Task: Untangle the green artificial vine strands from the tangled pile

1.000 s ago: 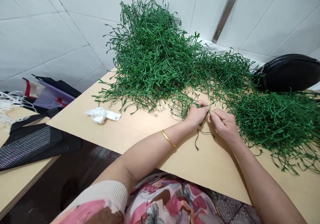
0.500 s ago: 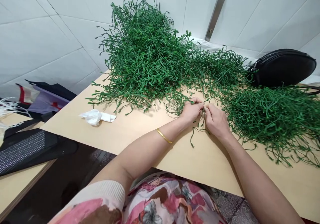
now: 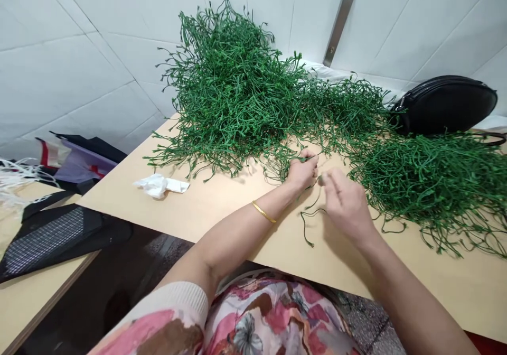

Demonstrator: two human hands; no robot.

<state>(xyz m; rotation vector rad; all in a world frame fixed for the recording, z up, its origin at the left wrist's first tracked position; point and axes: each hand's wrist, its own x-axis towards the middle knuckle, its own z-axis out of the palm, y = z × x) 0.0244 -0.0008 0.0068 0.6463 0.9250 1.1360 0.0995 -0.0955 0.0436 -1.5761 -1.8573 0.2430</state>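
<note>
Fabric with a floral print (image 3: 253, 313) is seen nearest, with a ribbed cream cuff (image 3: 180, 298) at the left elbow. A gold bangle (image 3: 264, 212) is worn on the left forearm. Beyond, on the pale wooden table (image 3: 245, 246), a loose strand (image 3: 304, 229) is laid in a bend, just below the right hand. The right hand (image 3: 348, 204) is slightly blurred; its thumb and fingers are pinched on a thin green strand (image 3: 320, 180). Just apart from it, the left hand (image 3: 303, 171) is closed around a few green strands (image 3: 304, 159); how many are gripped cannot be told. To the left, a crumpled white tissue (image 3: 158, 186) is set on the tabletop. To the right, a low heap of strands (image 3: 420, 180) is spread, with a black bag (image 3: 447, 101) stood behind it. A taller heap (image 3: 237, 91) is piled toward the white tiled wall (image 3: 119, 6).
</note>
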